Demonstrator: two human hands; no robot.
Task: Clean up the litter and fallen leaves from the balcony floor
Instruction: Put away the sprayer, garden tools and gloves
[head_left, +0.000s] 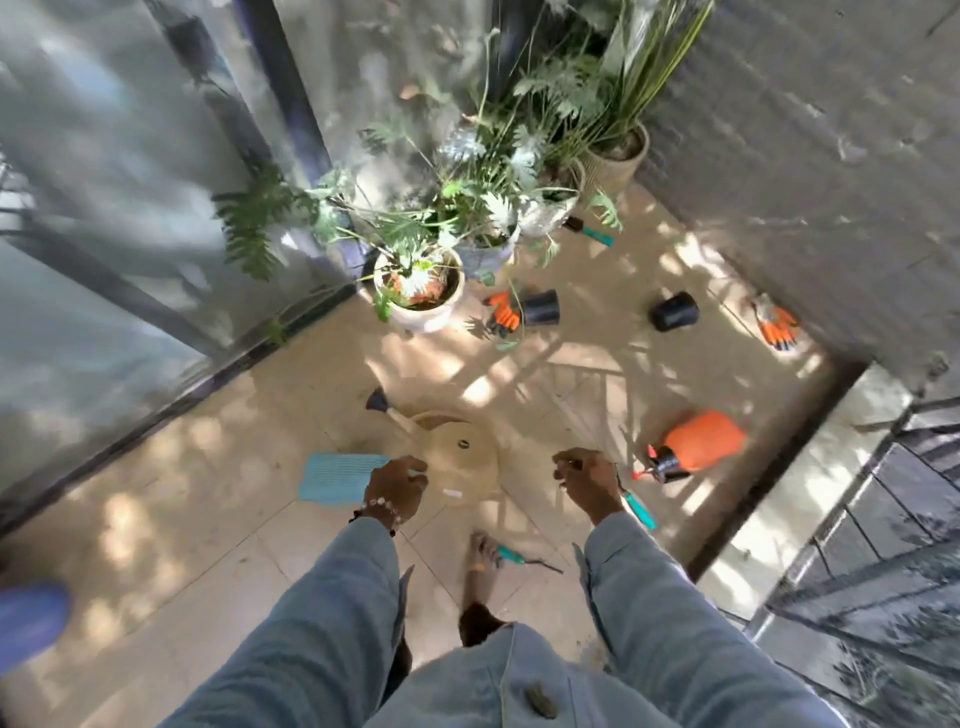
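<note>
Both hands are hanging loosely curled, holding nothing: left hand (397, 486) and right hand (584, 475) flanking the round beige plastic watering can (460, 457) lying on smooth tiled floor (208, 519). No litter is discernible.

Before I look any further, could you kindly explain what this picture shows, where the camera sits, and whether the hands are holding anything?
There is no machine here, only a person. The single picture comes from a camera worn on the person's head, looking down at a tiled balcony floor. The left hand and the right hand hover above the floor with curled fingers; the blur hides whether either holds anything.

On the floor lie a beige watering can, a blue cloth, an orange sprayer, two tipped black pots, two orange gloves and some teal-handled tools. Potted plants stand in the far corner.
</note>
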